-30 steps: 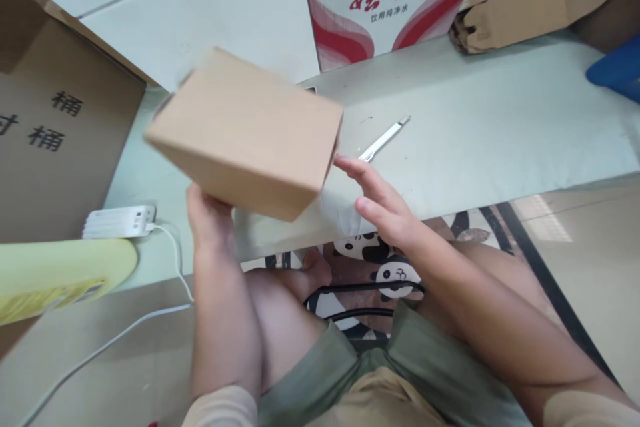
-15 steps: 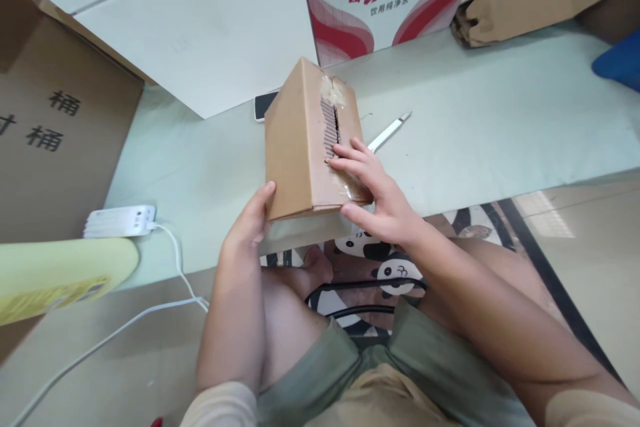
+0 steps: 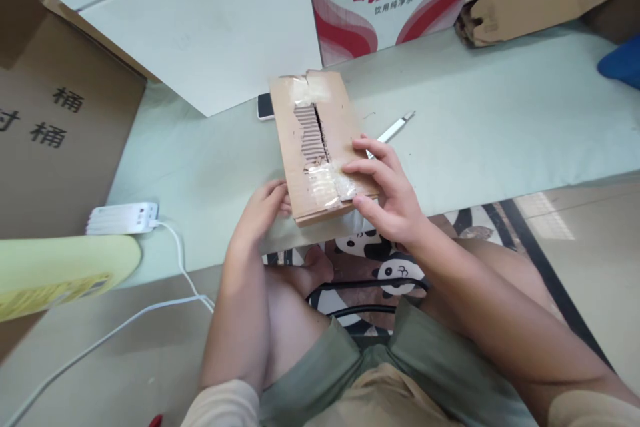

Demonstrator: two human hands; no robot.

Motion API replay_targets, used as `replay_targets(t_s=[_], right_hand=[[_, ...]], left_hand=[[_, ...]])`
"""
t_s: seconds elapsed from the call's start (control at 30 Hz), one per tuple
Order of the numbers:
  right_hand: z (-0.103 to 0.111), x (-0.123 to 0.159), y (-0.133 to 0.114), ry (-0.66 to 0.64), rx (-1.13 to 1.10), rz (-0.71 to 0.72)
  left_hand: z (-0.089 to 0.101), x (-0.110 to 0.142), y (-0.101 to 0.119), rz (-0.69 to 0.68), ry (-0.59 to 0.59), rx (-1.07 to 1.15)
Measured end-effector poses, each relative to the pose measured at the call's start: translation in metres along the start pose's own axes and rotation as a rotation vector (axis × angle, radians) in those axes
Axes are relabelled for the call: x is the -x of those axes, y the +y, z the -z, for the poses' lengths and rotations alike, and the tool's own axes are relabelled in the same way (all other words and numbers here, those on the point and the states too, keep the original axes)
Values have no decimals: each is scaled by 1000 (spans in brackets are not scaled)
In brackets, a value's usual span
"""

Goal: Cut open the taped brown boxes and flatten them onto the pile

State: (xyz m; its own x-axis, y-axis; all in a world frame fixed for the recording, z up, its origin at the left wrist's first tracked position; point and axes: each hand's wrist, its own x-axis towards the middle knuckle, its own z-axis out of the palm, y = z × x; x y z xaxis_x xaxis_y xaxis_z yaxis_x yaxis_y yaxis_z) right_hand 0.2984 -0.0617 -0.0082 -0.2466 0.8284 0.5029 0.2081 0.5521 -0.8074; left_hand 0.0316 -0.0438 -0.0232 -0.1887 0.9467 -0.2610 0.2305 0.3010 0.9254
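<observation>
Taped face newly turned up, the box (image 3: 313, 141) over the table (image 3: 465, 120) looks light, stiff, best held by its sides, right hand (image 3: 394, 195) spread at its four o'clock, left hand (image 3: 261, 211) at eight, grip unclear.

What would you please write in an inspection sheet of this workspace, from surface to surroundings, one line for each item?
Surface: pale green cloth; small specks on it.
Handled things: brown box, taped, torn along a dark slit.
Clutter: white cutter-like tool, phone-like device, power bank.
Hands: right hand on the box's right edge; left hand at its left side, contact unclear.
Cables: white cable from power bank, over the edge.
Surroundings: red-and-white carton, panda-patterned mat.
</observation>
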Motion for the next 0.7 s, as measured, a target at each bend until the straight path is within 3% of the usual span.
replay_targets(t_s=[0.07, 0.13, 0.23, 0.3, 0.5, 0.57, 0.7], right_hand=[[-1, 0, -1, -49, 12, -17], [-2, -1, 0, -110, 15, -20], [-5, -1, 1, -166, 3, 14], [-5, -1, 2, -171, -7, 37], [-2, -3, 0, -182, -31, 66], [0, -4, 2, -133, -26, 38], [7, -7, 15, 69, 174, -299]], left_hand=[[4, 2, 4, -193, 156, -77], [6, 7, 8, -485, 250, -11], [3, 16, 15, -890, 114, -62], [-3, 20, 18, -1020, 23, -198], [-9, 19, 15, -1080, 5, -217], [-8, 18, 13, -1063, 17, -230], [-8, 18, 9, -1022, 43, -244]])
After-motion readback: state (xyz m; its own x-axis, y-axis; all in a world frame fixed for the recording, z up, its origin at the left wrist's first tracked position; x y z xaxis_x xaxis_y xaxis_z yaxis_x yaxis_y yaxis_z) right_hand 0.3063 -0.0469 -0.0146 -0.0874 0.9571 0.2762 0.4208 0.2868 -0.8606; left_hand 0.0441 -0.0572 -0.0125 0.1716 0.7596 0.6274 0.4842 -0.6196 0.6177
